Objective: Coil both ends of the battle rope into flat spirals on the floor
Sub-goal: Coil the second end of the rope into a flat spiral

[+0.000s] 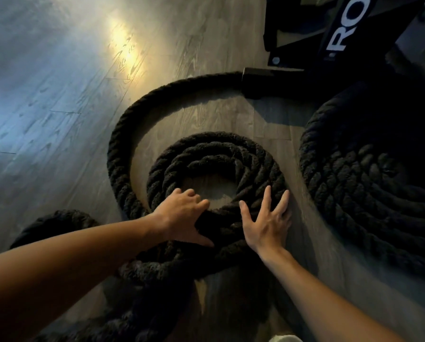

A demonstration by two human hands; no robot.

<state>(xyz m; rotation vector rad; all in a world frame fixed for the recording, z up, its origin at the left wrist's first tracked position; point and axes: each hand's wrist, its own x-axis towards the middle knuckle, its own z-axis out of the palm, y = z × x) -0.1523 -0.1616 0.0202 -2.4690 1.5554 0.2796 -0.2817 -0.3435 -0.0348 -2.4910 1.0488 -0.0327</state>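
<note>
Second spiral (214,149) part-wound beside finished spiral (367,188). Left hand (182,213) grips its near turn; right hand (268,223) spread flat on it. Next, likely: draw loose loop (122,134) in snug.

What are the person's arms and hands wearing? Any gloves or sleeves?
Nothing at all. The left hand and right hand are bare: no gloves, rings or watch show. The left forearm and right forearm are bare too, with no sleeve in view.
</note>
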